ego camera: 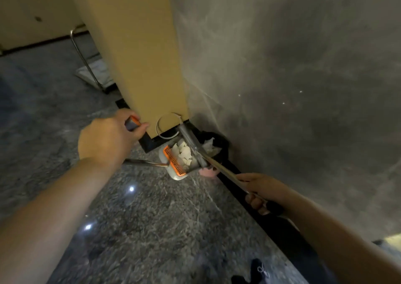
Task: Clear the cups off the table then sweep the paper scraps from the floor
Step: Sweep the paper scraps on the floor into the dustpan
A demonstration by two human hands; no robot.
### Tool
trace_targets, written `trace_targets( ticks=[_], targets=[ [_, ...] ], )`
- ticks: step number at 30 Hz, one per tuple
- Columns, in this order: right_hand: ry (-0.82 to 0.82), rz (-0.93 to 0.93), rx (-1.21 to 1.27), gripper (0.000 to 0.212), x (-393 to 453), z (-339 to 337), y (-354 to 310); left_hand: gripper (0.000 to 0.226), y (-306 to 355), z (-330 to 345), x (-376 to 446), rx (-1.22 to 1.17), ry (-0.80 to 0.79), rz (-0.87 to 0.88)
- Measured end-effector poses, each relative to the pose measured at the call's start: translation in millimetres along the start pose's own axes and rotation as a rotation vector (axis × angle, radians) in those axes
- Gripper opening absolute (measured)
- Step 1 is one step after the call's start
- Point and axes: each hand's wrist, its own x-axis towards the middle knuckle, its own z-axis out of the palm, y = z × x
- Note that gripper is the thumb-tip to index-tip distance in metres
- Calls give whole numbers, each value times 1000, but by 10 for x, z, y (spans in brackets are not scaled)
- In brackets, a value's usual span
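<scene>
- The left hand [108, 138], left of centre, was curled round a grey-and-orange handle grip [132, 123], its metal shaft [145, 162] running right to the dustpan.
- The right hand [260, 193], lower right, gripped the broom handle [223, 171], which slanted up-left toward the dustpan.
- The dustpan [175, 164], white with an orange comb edge, sat just below centre at the foot of a tan pillar [134, 56], holding white paper scraps [184, 153].
- Just right of it, against the grey wall [293, 77], stood a black-lined bin [217, 142] with white scraps inside.
- The speckled floor [152, 218] filled the lower frame; a metal-framed cart [91, 71] stood upper left.
</scene>
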Motion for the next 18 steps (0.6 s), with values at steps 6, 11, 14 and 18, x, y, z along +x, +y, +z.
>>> trace_targets(
  ticks=[6,11,14,18],
  targets=[
    [-28,1,15,29,630,-831,-706,35,528,409,730,59,61,28],
    [-80,23,-6,35,946,-1217,-1071,30,798,686,1191,95,53,141],
    [-71,69,-4,39,1173,-1399,-1160,30,941,867,1413,137,3,196],
    [-69,119,-19,46,1350,-1614,-1185,29,1119,1077,1613,157,-6,242]
  ],
)
